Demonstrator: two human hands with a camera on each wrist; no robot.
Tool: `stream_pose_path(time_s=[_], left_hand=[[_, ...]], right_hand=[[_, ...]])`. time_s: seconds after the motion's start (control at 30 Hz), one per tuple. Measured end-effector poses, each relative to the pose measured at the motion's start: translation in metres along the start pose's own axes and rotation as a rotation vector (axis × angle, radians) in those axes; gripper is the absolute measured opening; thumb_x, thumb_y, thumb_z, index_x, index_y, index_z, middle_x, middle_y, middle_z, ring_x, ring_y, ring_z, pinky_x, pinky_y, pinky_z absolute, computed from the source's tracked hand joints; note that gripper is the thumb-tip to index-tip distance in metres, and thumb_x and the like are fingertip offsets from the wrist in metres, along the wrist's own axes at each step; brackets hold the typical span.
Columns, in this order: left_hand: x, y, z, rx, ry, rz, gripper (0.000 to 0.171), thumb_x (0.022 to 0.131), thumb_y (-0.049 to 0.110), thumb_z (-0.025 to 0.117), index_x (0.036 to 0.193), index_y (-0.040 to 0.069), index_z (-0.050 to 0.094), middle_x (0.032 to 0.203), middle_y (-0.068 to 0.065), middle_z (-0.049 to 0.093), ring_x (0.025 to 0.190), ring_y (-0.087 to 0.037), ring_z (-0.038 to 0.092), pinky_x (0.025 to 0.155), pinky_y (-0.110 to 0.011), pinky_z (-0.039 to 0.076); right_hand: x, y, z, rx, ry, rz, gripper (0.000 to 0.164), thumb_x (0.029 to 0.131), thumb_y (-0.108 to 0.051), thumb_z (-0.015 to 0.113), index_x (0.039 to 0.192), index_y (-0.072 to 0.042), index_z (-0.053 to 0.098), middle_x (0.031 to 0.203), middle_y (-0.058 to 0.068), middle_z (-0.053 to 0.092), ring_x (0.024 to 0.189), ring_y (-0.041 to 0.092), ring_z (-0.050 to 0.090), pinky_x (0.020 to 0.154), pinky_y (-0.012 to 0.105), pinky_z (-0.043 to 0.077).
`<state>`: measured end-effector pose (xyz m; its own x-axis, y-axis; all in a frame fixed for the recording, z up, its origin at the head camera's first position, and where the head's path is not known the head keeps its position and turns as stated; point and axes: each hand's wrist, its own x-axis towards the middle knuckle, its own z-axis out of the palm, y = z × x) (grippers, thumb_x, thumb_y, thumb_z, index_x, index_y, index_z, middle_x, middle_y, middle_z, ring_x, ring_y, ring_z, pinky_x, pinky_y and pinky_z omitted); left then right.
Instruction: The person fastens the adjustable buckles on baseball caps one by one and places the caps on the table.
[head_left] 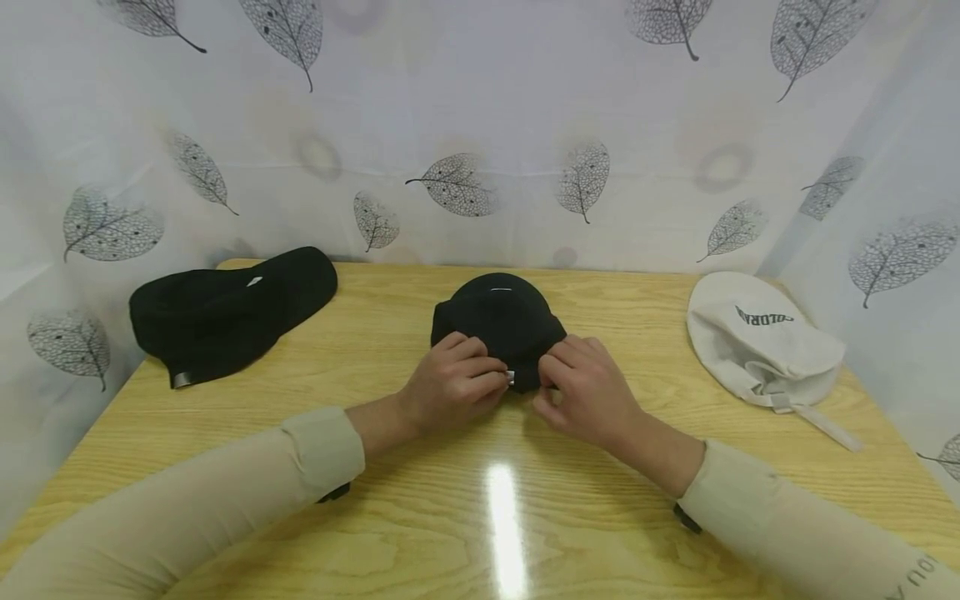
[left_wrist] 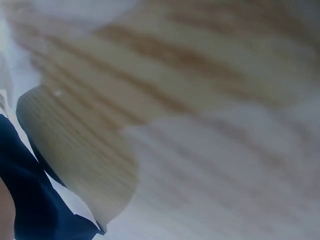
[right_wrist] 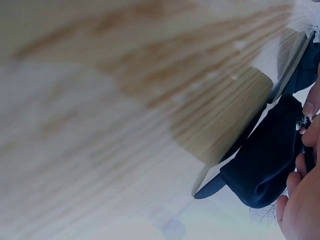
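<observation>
A black baseball cap (head_left: 495, 312) lies in the middle of the wooden table, its brim (head_left: 501, 283) pointing to the back wall. My left hand (head_left: 461, 379) pinches the cap's near edge, right beside a small silver buckle (head_left: 511, 377) on the strap. On the other side of the strap, my right hand (head_left: 588, 387) grips the cap's edge with curled fingers. The right wrist view has the cap (right_wrist: 270, 150) from the side, with the right hand (right_wrist: 305, 200) at its back. Only a dark part of the cap (left_wrist: 35, 180) enters the left wrist view.
Another black cap (head_left: 217, 312) rests at the table's back left. At the right lies a white cap (head_left: 765, 329) with dark lettering and a loose strap (head_left: 828, 427). A leaf-printed cloth (head_left: 495, 100) hangs behind and beside the table (head_left: 420, 517).
</observation>
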<state>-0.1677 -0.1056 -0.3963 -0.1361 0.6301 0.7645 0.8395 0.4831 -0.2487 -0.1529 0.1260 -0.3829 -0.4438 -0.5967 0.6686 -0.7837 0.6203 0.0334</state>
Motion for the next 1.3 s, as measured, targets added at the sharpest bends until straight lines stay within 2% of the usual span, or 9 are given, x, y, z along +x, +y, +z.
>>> stream_pose_path(time_s=[0.13, 0.23, 0.33, 0.47, 0.67, 0.77, 1.0, 1.3], left_hand=[[-0.0003, 0.0008, 0.0012, 0.008, 0.009, 0.005, 0.005, 0.082, 0.013, 0.078, 0.086, 0.013, 0.08, 0.083, 0.004, 0.076, 0.074, -0.015, 0.062, 0.069, -0.029, 0.048], [-0.0013, 0.0017, 0.0029, 0.012, 0.01, 0.009, 0.004, 0.081, 0.013, 0.078, 0.086, 0.013, 0.078, 0.082, 0.004, 0.075, 0.074, -0.015, 0.061, 0.069, -0.028, 0.049], [-0.0026, 0.0036, 0.003, 0.01, 0.014, 0.007, 0.004, 0.081, 0.013, 0.079, 0.083, 0.012, 0.076, 0.08, 0.004, 0.073, 0.073, -0.015, 0.06, 0.069, -0.028, 0.049], [-0.0048, 0.0065, 0.0012, 0.004, 0.013, -0.007, 0.006, 0.081, 0.014, 0.079, 0.08, 0.012, 0.073, 0.079, 0.004, 0.073, 0.072, -0.015, 0.059, 0.069, -0.028, 0.048], [-0.0061, 0.0079, 0.0013, -0.014, -0.002, -0.035, 0.009, 0.082, 0.015, 0.079, 0.082, 0.012, 0.071, 0.081, 0.003, 0.072, 0.073, -0.014, 0.058, 0.069, -0.027, 0.047], [-0.0058, 0.0079, 0.0024, -0.026, 0.005, -0.034, 0.012, 0.083, 0.016, 0.079, 0.083, 0.011, 0.068, 0.08, 0.002, 0.071, 0.072, -0.014, 0.058, 0.069, -0.028, 0.048], [-0.0048, 0.0067, 0.0046, -0.088, 0.044, -0.065, 0.021, 0.08, 0.015, 0.081, 0.084, 0.009, 0.061, 0.076, 0.001, 0.061, 0.071, -0.014, 0.056, 0.066, -0.028, 0.047], [-0.0024, 0.006, 0.0049, -0.134, 0.06, -0.045, 0.032, 0.075, 0.019, 0.085, 0.09, 0.007, 0.06, 0.08, -0.002, 0.06, 0.071, -0.014, 0.056, 0.068, -0.028, 0.049]], right_hand=[[0.0, 0.0007, 0.0001, 0.0, -0.007, 0.014, 0.009, 0.07, -0.01, 0.064, 0.072, -0.013, 0.055, 0.074, -0.001, 0.051, 0.073, 0.02, 0.051, 0.065, 0.036, 0.038], [-0.0003, 0.0005, -0.0004, -0.009, -0.008, 0.012, 0.011, 0.073, -0.013, 0.069, 0.081, -0.012, 0.061, 0.081, 0.001, 0.058, 0.079, 0.022, 0.055, 0.069, 0.039, 0.041], [-0.0006, -0.0011, -0.0001, -0.021, -0.004, -0.028, 0.018, 0.074, -0.018, 0.074, 0.088, -0.012, 0.065, 0.086, 0.002, 0.063, 0.085, 0.024, 0.059, 0.075, 0.042, 0.044], [-0.0007, -0.0047, 0.0012, -0.058, -0.001, -0.088, 0.02, 0.078, -0.025, 0.078, 0.089, -0.012, 0.068, 0.087, 0.001, 0.066, 0.085, 0.023, 0.061, 0.079, 0.043, 0.045], [-0.0019, -0.006, 0.0035, -0.076, 0.006, -0.106, 0.009, 0.08, -0.016, 0.079, 0.086, -0.012, 0.073, 0.086, -0.002, 0.072, 0.085, 0.021, 0.063, 0.081, 0.045, 0.044], [-0.0024, -0.0052, 0.0042, -0.037, -0.006, -0.121, 0.012, 0.08, -0.014, 0.078, 0.091, -0.012, 0.073, 0.09, -0.001, 0.072, 0.089, 0.021, 0.064, 0.082, 0.043, 0.045], [-0.0008, -0.0045, 0.0042, 0.083, -0.038, -0.16, 0.034, 0.075, -0.019, 0.086, 0.103, -0.009, 0.069, 0.099, 0.002, 0.069, 0.095, 0.022, 0.063, 0.082, 0.037, 0.048], [0.0005, -0.0042, 0.0058, 0.045, -0.036, -0.155, 0.038, 0.073, -0.027, 0.09, 0.099, -0.011, 0.068, 0.095, 0.001, 0.067, 0.088, 0.019, 0.061, 0.078, 0.036, 0.046]])
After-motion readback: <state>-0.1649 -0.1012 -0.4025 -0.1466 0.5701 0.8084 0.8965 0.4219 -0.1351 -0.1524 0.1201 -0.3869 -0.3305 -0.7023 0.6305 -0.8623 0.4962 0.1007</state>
